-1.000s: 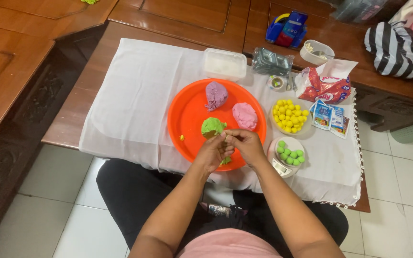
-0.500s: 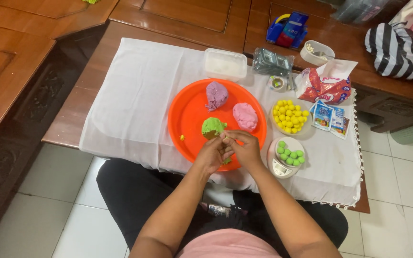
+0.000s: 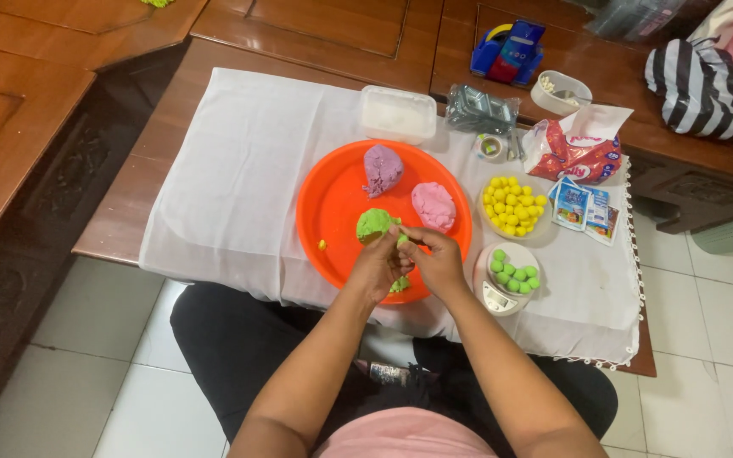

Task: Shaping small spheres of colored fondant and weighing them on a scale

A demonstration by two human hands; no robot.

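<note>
1. Left hand and right hand, fingers curled together, pinch a small piece of green dough between them over the near edge of the round orange plastic tray.
2. Green dough lump lies just beyond the hands; purple dough lump at the far side, pink dough lump to the right.
3. Right of the tray: a bowl of yellow balls and, nearer, a dish of green balls, on the cloth-covered worktop.
</note>
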